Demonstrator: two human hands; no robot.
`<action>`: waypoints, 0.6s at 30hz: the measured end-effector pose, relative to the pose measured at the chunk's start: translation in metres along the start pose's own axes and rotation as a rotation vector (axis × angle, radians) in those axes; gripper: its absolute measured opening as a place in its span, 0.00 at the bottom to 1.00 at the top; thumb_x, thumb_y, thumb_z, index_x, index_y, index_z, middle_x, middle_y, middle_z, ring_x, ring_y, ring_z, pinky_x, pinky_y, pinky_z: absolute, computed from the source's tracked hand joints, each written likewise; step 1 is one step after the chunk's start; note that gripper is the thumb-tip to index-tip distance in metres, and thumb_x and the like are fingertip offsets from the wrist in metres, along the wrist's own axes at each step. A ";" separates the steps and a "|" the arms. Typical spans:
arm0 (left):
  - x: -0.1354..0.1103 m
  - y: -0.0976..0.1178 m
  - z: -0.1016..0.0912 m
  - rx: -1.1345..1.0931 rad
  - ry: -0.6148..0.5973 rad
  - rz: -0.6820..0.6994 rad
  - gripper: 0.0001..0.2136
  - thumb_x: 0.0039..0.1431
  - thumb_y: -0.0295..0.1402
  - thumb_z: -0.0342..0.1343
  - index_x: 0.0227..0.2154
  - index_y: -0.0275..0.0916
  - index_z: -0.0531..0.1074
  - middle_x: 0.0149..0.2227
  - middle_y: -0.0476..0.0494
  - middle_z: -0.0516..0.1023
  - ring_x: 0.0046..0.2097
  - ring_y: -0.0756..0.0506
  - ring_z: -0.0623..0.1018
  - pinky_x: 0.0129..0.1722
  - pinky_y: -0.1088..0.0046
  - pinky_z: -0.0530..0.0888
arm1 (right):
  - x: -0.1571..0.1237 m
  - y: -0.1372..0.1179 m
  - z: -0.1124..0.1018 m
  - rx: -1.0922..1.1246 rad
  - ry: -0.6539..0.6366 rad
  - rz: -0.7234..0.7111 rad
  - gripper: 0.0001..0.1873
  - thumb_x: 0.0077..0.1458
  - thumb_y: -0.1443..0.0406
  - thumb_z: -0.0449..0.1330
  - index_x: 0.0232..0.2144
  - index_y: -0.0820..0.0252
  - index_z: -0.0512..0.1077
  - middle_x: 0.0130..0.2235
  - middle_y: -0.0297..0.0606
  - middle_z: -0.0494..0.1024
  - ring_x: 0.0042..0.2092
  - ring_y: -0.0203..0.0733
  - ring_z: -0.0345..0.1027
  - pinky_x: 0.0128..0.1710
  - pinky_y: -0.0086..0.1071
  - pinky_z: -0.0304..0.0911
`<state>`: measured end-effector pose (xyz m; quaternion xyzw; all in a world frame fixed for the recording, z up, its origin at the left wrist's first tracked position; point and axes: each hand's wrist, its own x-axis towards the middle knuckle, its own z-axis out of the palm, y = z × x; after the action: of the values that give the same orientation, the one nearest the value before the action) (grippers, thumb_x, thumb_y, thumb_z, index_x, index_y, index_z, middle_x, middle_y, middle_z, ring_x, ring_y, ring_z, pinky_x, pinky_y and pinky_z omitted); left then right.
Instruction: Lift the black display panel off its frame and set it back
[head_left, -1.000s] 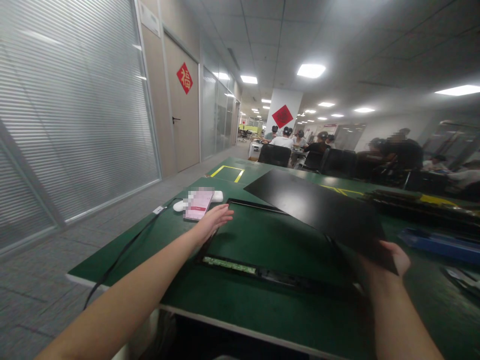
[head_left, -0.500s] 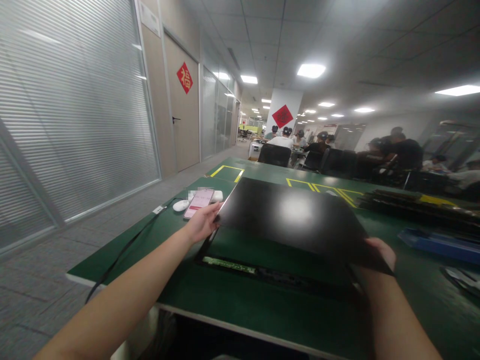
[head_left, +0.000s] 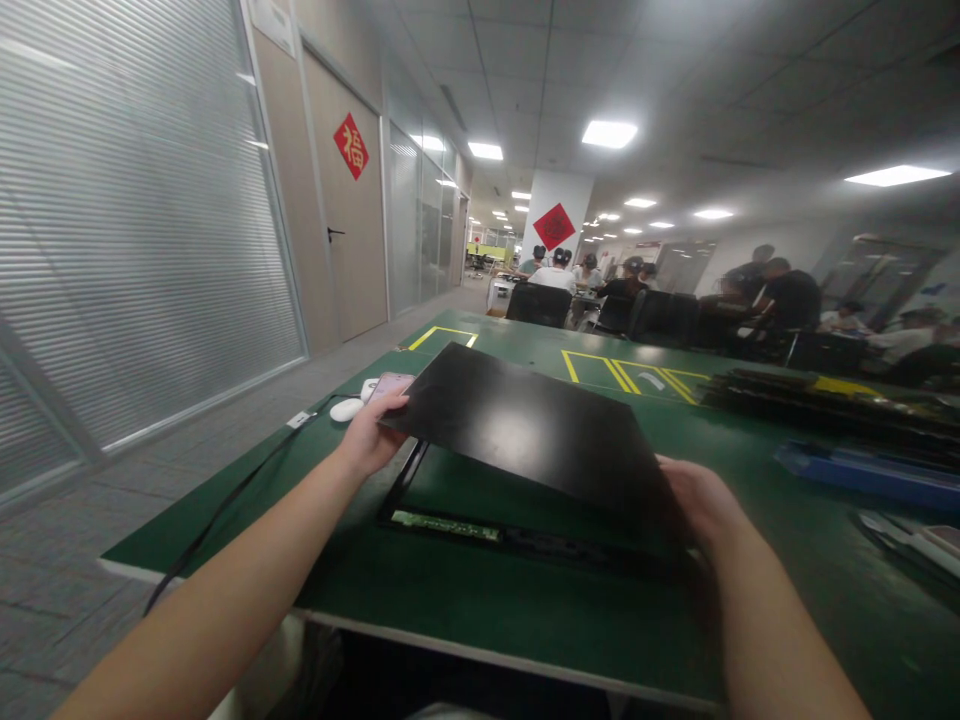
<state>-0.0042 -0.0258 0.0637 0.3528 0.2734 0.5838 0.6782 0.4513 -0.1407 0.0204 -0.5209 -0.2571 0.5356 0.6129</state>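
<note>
A thin, dark, glossy screen panel (head_left: 495,410) is raised at a tilt over the green table, with a ceiling light reflected in its face. My left hand (head_left: 373,437) pinches its left edge. At the right edge, my right hand (head_left: 697,495) grips it, some of its fingers hidden behind the sheet. Beneath lies a black rectangular frame (head_left: 406,478) on the tabletop, partly covered from view by the panel. Along the frame's near side runs a strip of green circuit board (head_left: 446,527).
Beyond my left hand lie a phone (head_left: 390,386) and a white rounded object (head_left: 346,410), near a black cable (head_left: 247,490). Dark stacked strips (head_left: 780,400), a blue tray-like object (head_left: 870,475) and a pale-edged item (head_left: 911,540) occupy the table's right side. Several people sit farther back.
Both hands have carried the panel leftward over the frame, and its tilt has changed. The phone is now more hidden behind my left hand. The camera view has shifted slightly too.
</note>
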 end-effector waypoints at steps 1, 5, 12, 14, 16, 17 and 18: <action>0.000 0.001 -0.001 0.007 -0.014 0.013 0.15 0.45 0.25 0.59 0.38 0.34 0.79 0.30 0.47 0.82 0.29 0.49 0.77 0.29 0.77 0.75 | 0.002 0.001 -0.001 -0.042 -0.014 0.025 0.16 0.47 0.72 0.60 0.42 0.64 0.76 0.35 0.43 0.82 0.33 0.44 0.77 0.34 0.35 0.74; 0.001 0.001 -0.004 0.069 -0.057 0.037 0.17 0.42 0.25 0.61 0.40 0.33 0.79 0.33 0.45 0.82 0.30 0.48 0.77 0.29 0.76 0.74 | 0.004 0.001 -0.001 -0.166 0.082 0.010 0.22 0.51 0.71 0.59 0.50 0.62 0.72 0.37 0.44 0.83 0.35 0.42 0.77 0.33 0.31 0.72; -0.001 -0.002 -0.003 0.155 -0.088 0.055 0.23 0.37 0.26 0.60 0.42 0.34 0.79 0.39 0.42 0.82 0.38 0.42 0.78 0.31 0.73 0.73 | -0.005 -0.004 0.010 -0.285 0.178 0.007 0.34 0.51 0.68 0.58 0.62 0.58 0.62 0.39 0.47 0.83 0.37 0.46 0.78 0.32 0.35 0.72; -0.001 -0.003 -0.003 0.164 -0.097 0.045 0.23 0.36 0.26 0.59 0.42 0.35 0.78 0.37 0.43 0.82 0.36 0.42 0.78 0.30 0.73 0.73 | -0.006 -0.004 0.012 -0.294 0.198 -0.002 0.35 0.51 0.68 0.58 0.62 0.59 0.61 0.39 0.47 0.83 0.36 0.45 0.78 0.32 0.34 0.71; -0.001 -0.005 -0.004 0.166 -0.105 0.028 0.24 0.36 0.26 0.59 0.42 0.34 0.78 0.34 0.44 0.81 0.34 0.43 0.77 0.30 0.73 0.72 | -0.005 -0.004 0.012 -0.300 0.231 -0.013 0.35 0.51 0.68 0.58 0.62 0.61 0.61 0.38 0.48 0.82 0.35 0.44 0.78 0.31 0.33 0.70; -0.001 -0.006 -0.004 0.165 -0.108 0.017 0.24 0.35 0.25 0.59 0.42 0.34 0.78 0.33 0.44 0.81 0.33 0.44 0.77 0.30 0.72 0.72 | -0.005 -0.004 0.011 -0.301 0.250 -0.020 0.35 0.51 0.68 0.58 0.62 0.61 0.61 0.38 0.48 0.82 0.34 0.44 0.78 0.31 0.33 0.70; 0.000 -0.007 -0.005 0.164 -0.111 0.003 0.24 0.35 0.25 0.59 0.42 0.34 0.78 0.33 0.44 0.81 0.32 0.44 0.77 0.29 0.72 0.72 | -0.004 -0.005 0.010 -0.300 0.268 -0.028 0.35 0.51 0.68 0.58 0.62 0.62 0.62 0.37 0.48 0.82 0.34 0.44 0.78 0.31 0.33 0.70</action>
<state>-0.0036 -0.0260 0.0553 0.4391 0.2818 0.5400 0.6604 0.4429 -0.1404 0.0290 -0.6695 -0.2574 0.4083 0.5646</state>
